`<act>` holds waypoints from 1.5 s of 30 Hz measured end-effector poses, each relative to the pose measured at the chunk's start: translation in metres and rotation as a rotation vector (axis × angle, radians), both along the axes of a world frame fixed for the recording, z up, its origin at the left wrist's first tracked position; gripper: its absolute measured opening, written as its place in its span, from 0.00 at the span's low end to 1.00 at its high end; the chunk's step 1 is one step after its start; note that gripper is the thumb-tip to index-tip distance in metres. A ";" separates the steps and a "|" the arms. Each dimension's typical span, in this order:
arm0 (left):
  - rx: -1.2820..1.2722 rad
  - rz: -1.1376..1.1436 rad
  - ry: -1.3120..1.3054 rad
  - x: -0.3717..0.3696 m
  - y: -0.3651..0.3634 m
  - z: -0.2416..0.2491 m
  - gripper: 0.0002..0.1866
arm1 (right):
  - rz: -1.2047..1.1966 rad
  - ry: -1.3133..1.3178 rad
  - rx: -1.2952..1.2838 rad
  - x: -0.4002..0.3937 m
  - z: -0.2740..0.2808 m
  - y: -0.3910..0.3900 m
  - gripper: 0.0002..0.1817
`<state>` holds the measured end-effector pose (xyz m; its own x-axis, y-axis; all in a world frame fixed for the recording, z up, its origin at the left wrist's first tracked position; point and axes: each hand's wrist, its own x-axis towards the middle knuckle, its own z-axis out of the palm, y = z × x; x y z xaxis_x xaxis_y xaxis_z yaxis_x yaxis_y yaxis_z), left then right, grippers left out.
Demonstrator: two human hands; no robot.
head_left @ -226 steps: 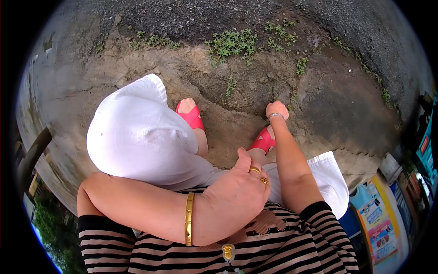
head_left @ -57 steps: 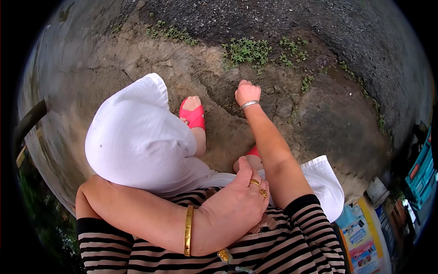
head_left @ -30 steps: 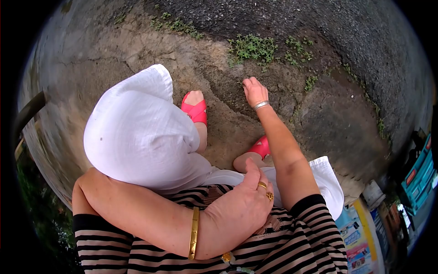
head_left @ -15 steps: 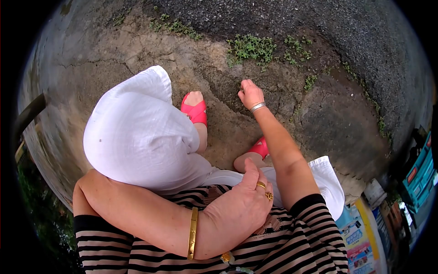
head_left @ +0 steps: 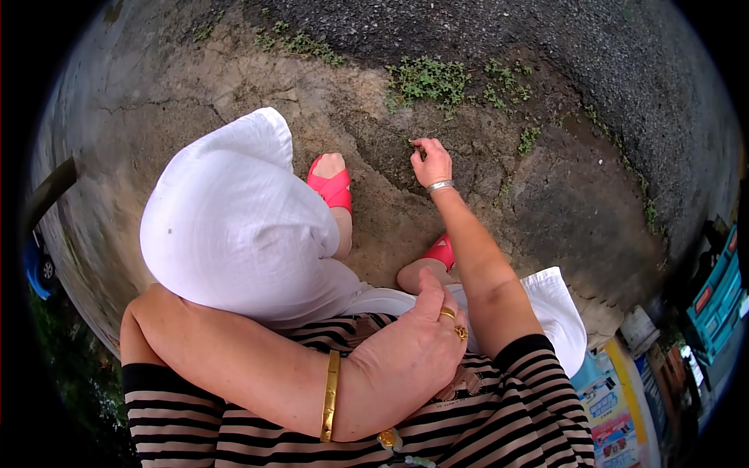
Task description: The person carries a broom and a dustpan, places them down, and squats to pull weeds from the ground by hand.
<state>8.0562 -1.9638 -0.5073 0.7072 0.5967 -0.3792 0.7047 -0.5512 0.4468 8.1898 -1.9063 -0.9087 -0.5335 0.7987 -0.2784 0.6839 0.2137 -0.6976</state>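
My right hand point(head_left: 433, 162), with a silver bracelet point(head_left: 440, 186) at the wrist, hangs low over the cracked ground. Its index finger reaches forward and the thumb is apart from it; I make out nothing held in the gap. My left hand point(head_left: 413, 351) rests bent across my lap against the striped shirt point(head_left: 289, 452). It wears gold rings point(head_left: 460, 333) and a gold bracelet point(head_left: 331, 396). The thumb side is stretched out, while the other fingertips are partly hidden; nothing shows in it. Green weeds point(head_left: 429, 82) grow just beyond my right hand.
My feet in red sandals point(head_left: 334, 187) stand on worn concrete point(head_left: 257, 86), with white trousers point(head_left: 226, 226) around the knees. Dark gravelly asphalt point(head_left: 624, 86) lies ahead. Printed packaging point(head_left: 608, 409) and a turquoise plastic item point(head_left: 718, 296) are at the right. A blue vehicle point(head_left: 35, 265) shows at far left.
My right hand has opened from a closed shape, its index finger now reaching out from the thumb. The left hand stays in place. The view has shifted slightly, and a blue vehicle shows at left.
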 end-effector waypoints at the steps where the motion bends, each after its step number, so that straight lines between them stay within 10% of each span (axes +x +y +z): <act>1: -0.005 0.007 -0.003 0.001 -0.001 -0.001 0.22 | 0.022 -0.028 0.034 -0.001 -0.001 0.000 0.09; 35: 0.062 -0.025 -0.053 -0.008 0.002 0.005 0.21 | 0.268 -0.164 0.010 -0.028 0.018 0.019 0.05; 45: 0.087 0.001 -0.047 -0.033 0.011 0.013 0.20 | 0.437 -0.108 0.442 -0.120 0.012 0.080 0.02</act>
<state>8.0234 -1.9532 -0.4944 0.7227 0.6265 -0.2920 0.6843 -0.5892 0.4296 8.0703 -1.8265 -0.8966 -0.8239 0.5652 -0.0420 0.5298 0.7418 -0.4113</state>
